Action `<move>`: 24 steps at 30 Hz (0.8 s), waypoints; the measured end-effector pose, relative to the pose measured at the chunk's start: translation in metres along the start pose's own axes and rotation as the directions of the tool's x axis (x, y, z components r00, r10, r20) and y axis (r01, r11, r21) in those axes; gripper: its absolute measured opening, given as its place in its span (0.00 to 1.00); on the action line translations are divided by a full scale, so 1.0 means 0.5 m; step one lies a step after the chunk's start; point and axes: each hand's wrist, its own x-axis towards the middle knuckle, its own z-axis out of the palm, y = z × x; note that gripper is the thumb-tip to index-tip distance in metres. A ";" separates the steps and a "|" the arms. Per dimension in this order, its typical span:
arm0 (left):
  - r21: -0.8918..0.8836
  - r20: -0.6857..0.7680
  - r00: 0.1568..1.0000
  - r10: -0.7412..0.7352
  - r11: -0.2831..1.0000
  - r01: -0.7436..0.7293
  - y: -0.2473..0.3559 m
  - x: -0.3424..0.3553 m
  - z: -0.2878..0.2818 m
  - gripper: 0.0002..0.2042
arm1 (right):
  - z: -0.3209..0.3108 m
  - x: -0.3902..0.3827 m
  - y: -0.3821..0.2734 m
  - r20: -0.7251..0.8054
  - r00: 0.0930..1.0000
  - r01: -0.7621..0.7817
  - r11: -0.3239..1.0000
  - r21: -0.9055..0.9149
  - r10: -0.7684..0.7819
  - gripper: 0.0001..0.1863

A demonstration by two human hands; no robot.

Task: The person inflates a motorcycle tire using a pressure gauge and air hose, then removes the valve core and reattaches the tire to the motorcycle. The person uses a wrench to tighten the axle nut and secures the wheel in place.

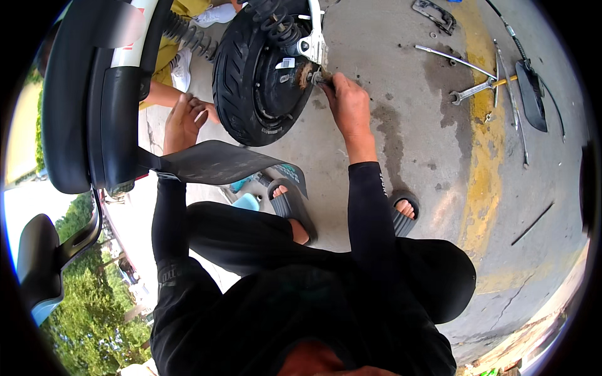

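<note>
A black scooter wheel [263, 100] with a thick tyre and a dark hub stands in front of me. At its axle end [311, 78], beside a rusty brown ring, my right hand [351, 109] is closed in a pinch. The small part between its fingertips is mostly hidden. On the tyre's left side, my left hand [180, 127] is raised with loosely bent fingers apart, holding nothing. Another person's hand [205, 111] reaches in just behind it. A dark mudguard flap [219, 161] hangs below the wheel. A white swingarm [315, 37] and coil spring [279, 28] are above.
Wrenches [470, 93], a long-handled socket tool [454, 59], a black cable [555, 97] and a dark bracket [434, 15] lie on the concrete at right. The scooter's seat [66, 100] rises at left. A light-blue object [246, 202] sits near my sandalled foot [291, 210].
</note>
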 end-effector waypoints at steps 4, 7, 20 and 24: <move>0.043 -0.648 0.754 0.108 0.994 -0.105 -0.091 -0.297 0.124 0.15 | -0.005 0.003 0.007 -0.017 0.998 -0.066 0.995 0.071 0.067 0.15; 0.406 -0.290 0.935 -0.205 0.858 0.314 -0.211 -0.461 0.336 0.21 | -0.004 0.007 0.002 0.022 0.997 -0.081 0.994 0.078 0.079 0.14; -0.643 -0.296 0.948 0.120 0.708 -0.290 -0.394 0.148 0.514 0.39 | -0.013 0.021 -0.001 0.048 0.994 -0.109 0.985 0.137 0.103 0.13; -0.665 -0.183 0.968 0.170 0.704 -0.249 -0.373 0.166 0.508 0.35 | -0.009 0.013 0.003 0.034 0.988 -0.152 0.984 0.090 0.150 0.13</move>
